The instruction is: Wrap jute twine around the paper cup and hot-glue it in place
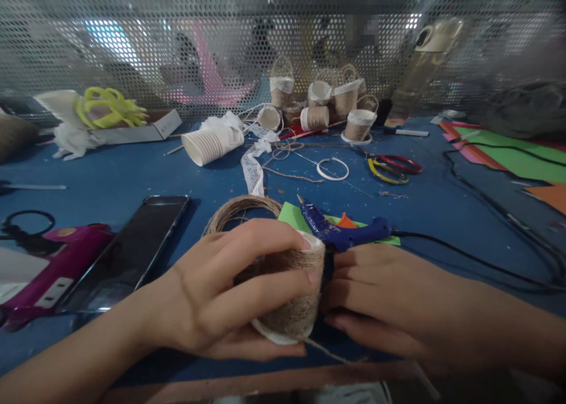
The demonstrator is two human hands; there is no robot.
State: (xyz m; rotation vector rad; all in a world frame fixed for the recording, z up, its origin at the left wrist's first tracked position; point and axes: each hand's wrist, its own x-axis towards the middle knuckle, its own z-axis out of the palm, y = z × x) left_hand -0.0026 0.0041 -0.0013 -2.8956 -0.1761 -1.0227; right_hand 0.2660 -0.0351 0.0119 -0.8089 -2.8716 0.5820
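Note:
A paper cup point(289, 312) wrapped in brown twine, with white showing at both rims, is tilted in my left hand point(207, 298). The fingers curl round its side and over the upper rim. A loose twine end point(329, 352) trails from the cup's lower edge. Close against the right side of the cup is my right hand point(389, 306), its fingers curled inward; anything between them is hidden. Behind the hands, a blue glue gun point(345, 232) rests on a green paper piece point(289, 214). A coil of twine point(236, 206) lies partly behind my left hand.
A phone point(132, 250) and a magenta glue gun point(73, 259) lie at left. Further back are stacked paper cups point(206, 146), lace point(253, 171), scissors point(389, 168) and several twine-wrapped baskets point(357, 127). Coloured paper point(522, 150) and a black cord point(490, 200) are at right.

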